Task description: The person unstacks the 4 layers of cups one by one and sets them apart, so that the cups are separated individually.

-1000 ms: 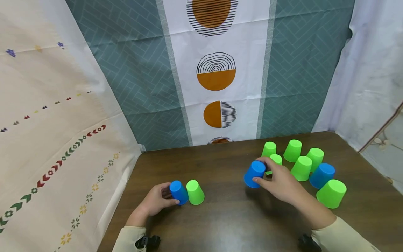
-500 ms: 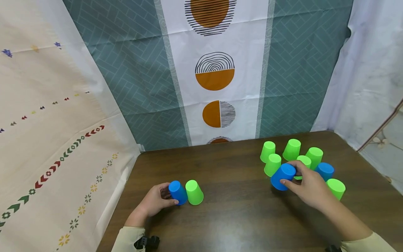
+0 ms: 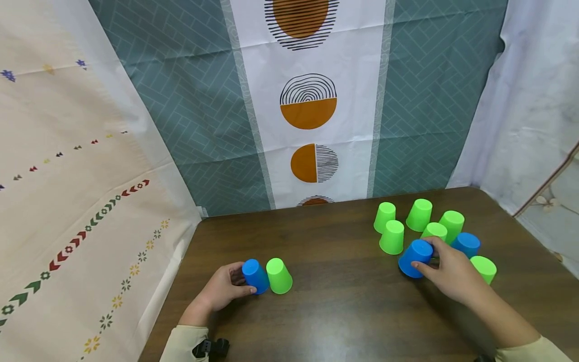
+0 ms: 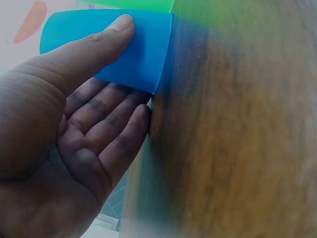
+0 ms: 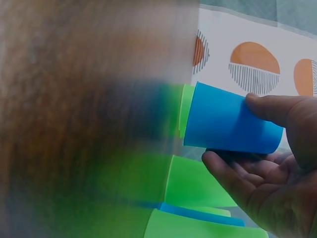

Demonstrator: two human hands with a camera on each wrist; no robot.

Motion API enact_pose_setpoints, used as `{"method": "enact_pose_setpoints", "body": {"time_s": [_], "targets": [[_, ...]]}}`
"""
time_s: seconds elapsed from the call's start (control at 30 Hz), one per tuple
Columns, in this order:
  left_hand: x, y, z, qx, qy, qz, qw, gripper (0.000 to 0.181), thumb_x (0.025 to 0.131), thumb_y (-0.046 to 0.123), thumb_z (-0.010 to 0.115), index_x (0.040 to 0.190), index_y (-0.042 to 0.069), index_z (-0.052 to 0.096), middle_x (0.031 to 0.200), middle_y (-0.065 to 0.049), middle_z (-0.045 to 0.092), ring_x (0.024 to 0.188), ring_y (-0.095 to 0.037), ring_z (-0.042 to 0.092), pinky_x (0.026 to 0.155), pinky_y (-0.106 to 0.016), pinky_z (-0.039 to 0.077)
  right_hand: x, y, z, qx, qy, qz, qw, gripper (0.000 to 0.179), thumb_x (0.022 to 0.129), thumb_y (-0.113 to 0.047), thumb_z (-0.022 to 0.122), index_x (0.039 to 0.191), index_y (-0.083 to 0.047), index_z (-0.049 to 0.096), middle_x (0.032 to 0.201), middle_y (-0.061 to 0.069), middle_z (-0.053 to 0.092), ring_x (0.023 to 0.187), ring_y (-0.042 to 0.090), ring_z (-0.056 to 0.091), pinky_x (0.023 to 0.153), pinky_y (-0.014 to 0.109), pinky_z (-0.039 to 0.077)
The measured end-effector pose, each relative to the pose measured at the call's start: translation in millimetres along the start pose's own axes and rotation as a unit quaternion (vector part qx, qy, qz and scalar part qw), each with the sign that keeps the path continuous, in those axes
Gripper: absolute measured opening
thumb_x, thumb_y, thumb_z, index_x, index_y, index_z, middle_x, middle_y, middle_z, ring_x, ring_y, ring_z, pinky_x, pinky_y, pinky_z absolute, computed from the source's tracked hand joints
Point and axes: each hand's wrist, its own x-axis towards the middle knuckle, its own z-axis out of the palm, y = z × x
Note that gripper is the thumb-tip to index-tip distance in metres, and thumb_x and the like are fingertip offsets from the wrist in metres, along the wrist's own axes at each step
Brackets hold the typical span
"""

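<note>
On the left of the table, my left hand point(image 3: 223, 288) holds an upside-down blue cup point(image 3: 255, 276), thumb on the near side and fingers behind. A green cup point(image 3: 279, 275) stands against its right side. My right hand point(image 3: 452, 269) grips another blue cup point(image 3: 415, 259) by its sides, close over the table and slightly tilted. In the right wrist view the thumb lies along this blue cup point(image 5: 233, 119) and the fingers pass under it. The left wrist view has the thumb on the other blue cup point(image 4: 143, 54), its rim at the wood.
Several upside-down green cups point(image 3: 391, 237) stand at the back right, around my right hand. One more blue cup point(image 3: 467, 245) and a green cup point(image 3: 485, 268) sit partly behind that hand. The brown table point(image 3: 325, 311) meets hanging cloths point(image 3: 226, 151) behind it.
My right hand has carried its blue cup rightward to the green cups, then slightly lower toward the table. My left hand and its blue cup have stayed in place.
</note>
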Motion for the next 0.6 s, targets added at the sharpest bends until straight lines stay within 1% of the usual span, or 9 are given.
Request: {"method": "enact_pose_setpoints", "body": {"time_s": [0.2,0.6], "targets": [[0.1,-0.2,0.3,-0.002,0.001,-0.001,1.0,0.066,0.083,0.028,0.091,0.138,0.004,0.062,0.133,-0.014,0.069,0.121,-0.036,0.068,0.104,-0.056,0.053,1.4,3.9,0.4,-0.008,-0.004,-0.005,1.0,0.064,0.091,-0.029,0.084,0.136,0.003,0.052,0.122,0.029,0.068,0.108,0.048,0.068,0.087,0.066,0.056],[-0.7,0.5,1.4,0.008,0.003,0.0,1.0,0.064,0.084,0.025,0.091,0.137,0.004,0.063,0.132,-0.014,0.07,0.121,-0.037,0.068,0.103,-0.054,0.054,0.4,11.4,2.0,-0.012,-0.009,-0.01,0.9998,0.064,0.091,-0.03,0.085,0.134,0.004,0.053,0.119,0.029,0.069,0.107,0.048,0.069,0.083,0.064,0.057]]}}
